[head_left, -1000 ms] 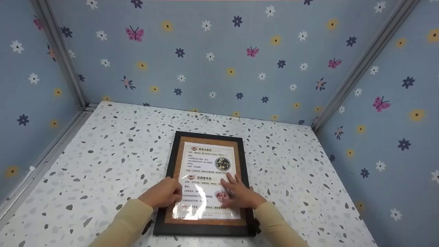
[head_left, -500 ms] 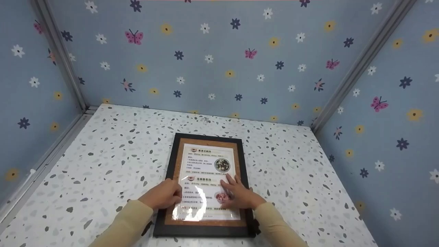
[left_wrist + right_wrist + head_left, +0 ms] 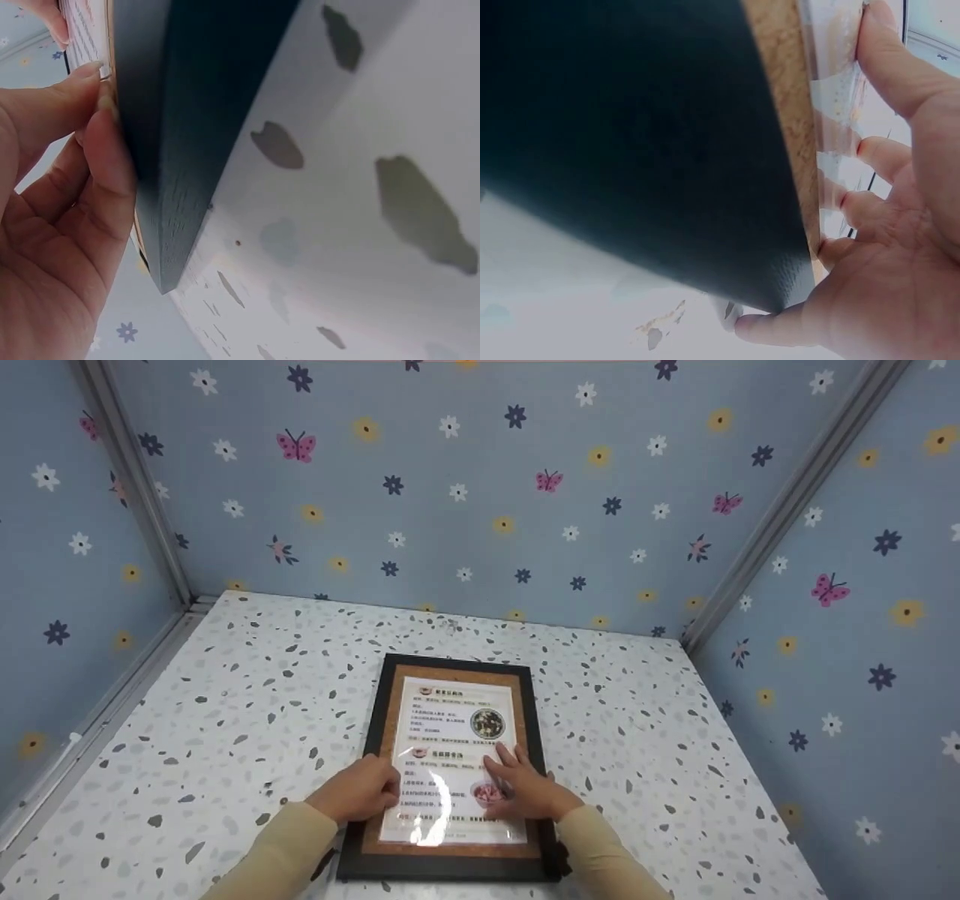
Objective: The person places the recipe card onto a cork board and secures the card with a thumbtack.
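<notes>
Framed corkboard (image 3: 450,868) lies flat on the speckled tabletop (image 3: 262,697), near edge toward the person. Laminated recipe sheet (image 3: 442,769) rests on the cork (image 3: 371,840), inside the black rim, cork showing all around; roughly aligned with the frame, printed side up, two recipes with a round food photo beside each.

Left hand (image 3: 358,789): fingers curled, thumb and index finger pinched together at the sheet's left edge, apparently on that edge; whether anything small sits between them, cannot tell. Right hand (image 3: 529,786): fingers spread wide over the sheet's lower right, pressing lightly by the look of it, little more than steadying.

Progress, by judgement: placing looks done, sheet squared up and lying nearly flat, glare on its lower half. Fastening unproven: no pin or tape made out in any view. Left edge looks like the unfinished part; both hands engaged there and opposite, neither withdrawn.
</notes>
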`<state>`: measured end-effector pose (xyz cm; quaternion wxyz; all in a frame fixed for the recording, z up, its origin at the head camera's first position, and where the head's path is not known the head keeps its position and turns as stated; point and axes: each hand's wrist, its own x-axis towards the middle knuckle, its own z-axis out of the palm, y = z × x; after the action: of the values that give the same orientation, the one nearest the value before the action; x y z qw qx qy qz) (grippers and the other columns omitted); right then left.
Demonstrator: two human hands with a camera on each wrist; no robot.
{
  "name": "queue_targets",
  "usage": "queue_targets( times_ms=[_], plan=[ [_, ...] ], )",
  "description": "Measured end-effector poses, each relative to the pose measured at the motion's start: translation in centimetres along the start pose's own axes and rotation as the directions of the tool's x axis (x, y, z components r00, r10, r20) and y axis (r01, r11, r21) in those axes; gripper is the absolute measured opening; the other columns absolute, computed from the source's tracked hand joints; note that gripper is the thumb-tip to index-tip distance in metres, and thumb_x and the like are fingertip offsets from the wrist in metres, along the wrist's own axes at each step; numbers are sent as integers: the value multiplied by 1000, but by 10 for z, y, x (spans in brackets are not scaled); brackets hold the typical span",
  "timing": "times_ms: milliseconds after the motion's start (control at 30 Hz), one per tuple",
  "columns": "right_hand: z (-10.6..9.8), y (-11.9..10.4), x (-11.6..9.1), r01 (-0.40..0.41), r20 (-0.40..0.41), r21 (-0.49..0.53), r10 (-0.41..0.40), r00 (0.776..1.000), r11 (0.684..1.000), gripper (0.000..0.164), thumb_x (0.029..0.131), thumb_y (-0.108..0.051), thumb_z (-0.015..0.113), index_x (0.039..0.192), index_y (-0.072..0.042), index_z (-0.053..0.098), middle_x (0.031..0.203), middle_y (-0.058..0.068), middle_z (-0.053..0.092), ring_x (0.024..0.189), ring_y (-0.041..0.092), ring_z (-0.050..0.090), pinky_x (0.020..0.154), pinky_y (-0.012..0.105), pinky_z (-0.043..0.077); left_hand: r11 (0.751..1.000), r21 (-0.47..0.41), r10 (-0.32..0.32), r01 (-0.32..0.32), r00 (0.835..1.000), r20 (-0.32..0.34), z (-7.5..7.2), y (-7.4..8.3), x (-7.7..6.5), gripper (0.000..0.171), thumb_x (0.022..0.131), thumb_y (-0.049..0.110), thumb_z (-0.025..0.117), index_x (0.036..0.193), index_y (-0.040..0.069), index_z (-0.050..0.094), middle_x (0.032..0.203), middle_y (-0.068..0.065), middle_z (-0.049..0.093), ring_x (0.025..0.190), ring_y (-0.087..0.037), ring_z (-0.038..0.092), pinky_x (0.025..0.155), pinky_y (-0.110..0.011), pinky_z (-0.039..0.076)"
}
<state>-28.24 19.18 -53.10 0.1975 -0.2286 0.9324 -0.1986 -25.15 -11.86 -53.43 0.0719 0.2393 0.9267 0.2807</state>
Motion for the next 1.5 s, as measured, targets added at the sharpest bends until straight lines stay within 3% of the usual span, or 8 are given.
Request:
queue_targets(
  times_ms=[200, 467, 1133, 1367, 1500],
  plan=[
    [2, 2, 1, -2, 5, -7, 2, 1000, 1000, 93, 80, -51, 77, 156, -21, 33, 165, 7, 7, 148, 39, -2, 97, 82, 8, 997, -66, 40, -46, 996, -84, 7, -8, -6, 19, 81, 6, 73, 70, 18, 63, 68, 10, 53, 61, -8, 49, 58, -29, 44],
    [2, 5, 1, 6, 10, 10, -6, 1000, 1000, 94, 79, -52, 77, 156, -21, 31, 165, 8, 5, 148, 39, -5, 97, 82, 6, 981, -196, -24, -2, 991, -129, 14, -12, -7, 13, 81, 7, 76, 76, 15, 67, 76, 7, 55, 69, -12, 52, 63, -29, 46],
    [2, 5, 0, 9, 13, 8, -9, 1000, 1000, 93, 80, -53, 75, 156, -23, 30, 165, 6, 5, 148, 37, -6, 99, 81, 5, 995, -99, -18, 9, 996, -91, 8, -7, -6, 17, 88, 13, 74, 77, 16, 61, 77, 6, 51, 71, -13, 50, 65, -35, 44],
    [1, 8, 0, 23, 9, 6, -23, 1000, 1000, 95, 80, -55, 74, 157, -23, 28, 165, 6, 3, 148, 38, -6, 99, 80, 3, 999, -43, -18, 13, 992, -126, 11, -6, -7, 18, 87, 14, 74, 76, 18, 61, 78, 7, 49, 72, -13, 49, 66, -36, 43],
    [3, 11, 0, 35, 15, 40, -36, 999, 999, 92, 83, -54, 71, 157, -22, 26, 165, 5, 1, 148, 36, -9, 101, 78, 0, 996, -86, -25, 12, 989, -148, 12, -8, -11, 14, 88, 10, 72, 78, 16, 63, 78, 7, 51, 72, -13, 50, 66, -34, 44]
  ],
)
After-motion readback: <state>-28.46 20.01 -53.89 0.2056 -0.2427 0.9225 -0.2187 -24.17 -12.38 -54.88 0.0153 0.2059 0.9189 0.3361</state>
